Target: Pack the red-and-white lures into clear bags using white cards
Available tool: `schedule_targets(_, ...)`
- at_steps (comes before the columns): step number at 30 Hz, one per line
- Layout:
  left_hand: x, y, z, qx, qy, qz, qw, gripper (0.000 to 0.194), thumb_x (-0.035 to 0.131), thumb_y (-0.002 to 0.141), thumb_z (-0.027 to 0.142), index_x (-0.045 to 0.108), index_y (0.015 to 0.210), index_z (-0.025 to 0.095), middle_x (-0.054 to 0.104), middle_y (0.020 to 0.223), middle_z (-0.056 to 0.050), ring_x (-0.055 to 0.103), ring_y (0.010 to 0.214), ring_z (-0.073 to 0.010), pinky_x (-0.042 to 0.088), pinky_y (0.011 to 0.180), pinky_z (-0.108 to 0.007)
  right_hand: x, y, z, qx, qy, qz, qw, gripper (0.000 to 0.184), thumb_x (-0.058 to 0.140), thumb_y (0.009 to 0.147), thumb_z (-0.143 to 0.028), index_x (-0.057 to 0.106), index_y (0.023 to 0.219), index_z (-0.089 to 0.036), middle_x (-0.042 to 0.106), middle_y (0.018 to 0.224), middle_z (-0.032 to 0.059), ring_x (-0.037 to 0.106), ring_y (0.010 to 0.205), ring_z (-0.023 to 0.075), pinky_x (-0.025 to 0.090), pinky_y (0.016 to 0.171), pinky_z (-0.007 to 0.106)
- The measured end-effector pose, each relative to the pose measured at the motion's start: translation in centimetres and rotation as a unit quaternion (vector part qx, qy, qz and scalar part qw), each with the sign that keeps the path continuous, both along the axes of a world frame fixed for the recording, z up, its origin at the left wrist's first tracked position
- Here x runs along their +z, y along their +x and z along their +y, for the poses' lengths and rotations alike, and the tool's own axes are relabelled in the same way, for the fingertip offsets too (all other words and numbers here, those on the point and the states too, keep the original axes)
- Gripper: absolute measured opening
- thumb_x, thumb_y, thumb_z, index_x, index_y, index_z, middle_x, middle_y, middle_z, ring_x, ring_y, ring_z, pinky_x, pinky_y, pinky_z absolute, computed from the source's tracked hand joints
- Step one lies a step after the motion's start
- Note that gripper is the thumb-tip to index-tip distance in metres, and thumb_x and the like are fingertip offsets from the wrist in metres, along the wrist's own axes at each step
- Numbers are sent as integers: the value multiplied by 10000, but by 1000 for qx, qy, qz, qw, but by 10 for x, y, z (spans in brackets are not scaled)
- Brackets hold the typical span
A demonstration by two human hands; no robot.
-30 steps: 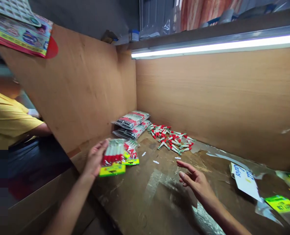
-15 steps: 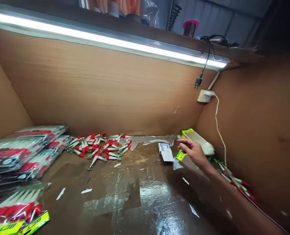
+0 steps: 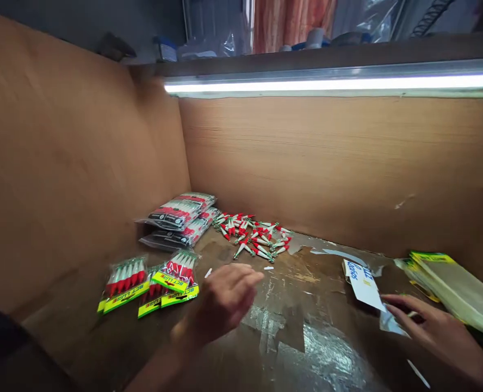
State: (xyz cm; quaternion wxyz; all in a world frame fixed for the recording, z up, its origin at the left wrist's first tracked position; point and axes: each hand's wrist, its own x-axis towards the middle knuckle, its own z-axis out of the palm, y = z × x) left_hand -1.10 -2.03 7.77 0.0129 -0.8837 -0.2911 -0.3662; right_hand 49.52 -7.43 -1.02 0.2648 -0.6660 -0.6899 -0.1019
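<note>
What the left hand carried now looks set down, finished, among the filled packets on the left of the surface. That hand's fingers are bunched, whether around anything I cannot tell; the right hand curls beside the white card, its grip likewise unclear

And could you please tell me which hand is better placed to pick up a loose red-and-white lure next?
Probably the left hand: it is nearer the loose lures, while the right hand is farther off, beside the white card.
</note>
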Motion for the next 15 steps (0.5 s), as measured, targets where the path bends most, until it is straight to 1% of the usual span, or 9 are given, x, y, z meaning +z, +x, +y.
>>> schedule_targets(1, -7, 12, 3, -31, 5, 35, 999, 421, 549, 900, 124, 582, 1287, 286, 680, 1169, -49, 621, 1108, -248, 483, 978, -405, -5, -11, 8, 13, -2, -47, 999, 421, 583, 812, -497, 724, 1153, -295, 728, 1127, 107, 700, 907, 326, 574, 745, 423)
schedule_targets(3, -24, 28, 7, -53, 19, 27, 998, 407, 523, 904, 95, 574, 1277, 251, 694, 1114, -59, 613, 1106, -237, 486, 970, -396, -18, -29, 21, 36, -17, -136, 990, 560, 575, 797, -383, 600, 1335, -234, 624, 1316, 139, 634, 1072, 359, 531, 865, 487)
schedule_targets(4, -32, 32, 8, -56, 16, 20, 998, 401, 522, 903, 94, 571, 1273, 240, 694, 1095, -64, 613, 1092, -235, 495, 952, -390, -24, -34, 28, 31, -5, -169, 985, 590, 564, 787, -333, 569, 1364, -209, 578, 1372, 150, 603, 1123, 364, 505, 908, 504)
schedule_targets(6, -47, 32, 11, -56, -5, 19, 998, 387, 530, 900, 105, 567, 1265, 227, 685, 1084, -73, 613, 1059, -234, 511, 922, -383, -34, -39, 39, 24, 12, -207, 978, 525, 530, 804, -262, 601, 1320, -194, 552, 1399, 151, 585, 1142, 353, 480, 935, 502)
schedule_targets(8, -54, 28, 12, -49, -31, 23, 998, 390, 535, 893, 113, 564, 1265, 227, 672, 1093, -81, 613, 1040, -234, 523, 900, -381, -33, -38, 47, 14, 25, -206, 978, 394, 489, 858, -242, 676, 1204, -218, 623, 1308, 132, 610, 1073, 335, 488, 885, 477)
schedule_targets(10, -55, 24, 11, -33, -53, 17, 998, 427, 538, 884, 112, 544, 1292, 239, 658, 1115, -80, 609, 1053, -234, 529, 896, -381, -17, -39, 53, 1, 60, -170, 984, 331, 473, 899, -264, 718, 1120, -240, 685, 1179, 122, 628, 987, 331, 485, 828, 464)
schedule_targets(13, -52, 24, 6, -3, -69, 5, 998, 560, 585, 869, 164, 440, 1403, 255, 598, 1260, -87, 563, 1172, -243, 507, 970, -402, 24, -63, 56, 2, 139, -32, 990, 301, 529, 910, -357, 733, 1101, -247, 704, 1054, 126, 635, 946, 324, 468, 853, 452)
schedule_targets(14, -51, 25, 4, 6, -66, 3, 998, 628, 617, 861, 207, 389, 1444, 257, 554, 1336, -93, 520, 1242, -257, 481, 1018, -422, 38, -78, 56, 6, 148, 40, 988, 301, 546, 911, -385, 729, 1112, -254, 702, 1045, 116, 640, 948, 310, 470, 862, 432)
schedule_targets(15, -50, 27, 2, 15, -59, 3, 998, 711, 657, 845, 267, 335, 1479, 257, 493, 1415, -102, 460, 1315, -279, 444, 1067, -452, 50, -97, 55, 29, 110, 116, 987, 314, 550, 918, -408, 712, 1150, -270, 702, 1073, 94, 646, 966, 291, 480, 851, 399)
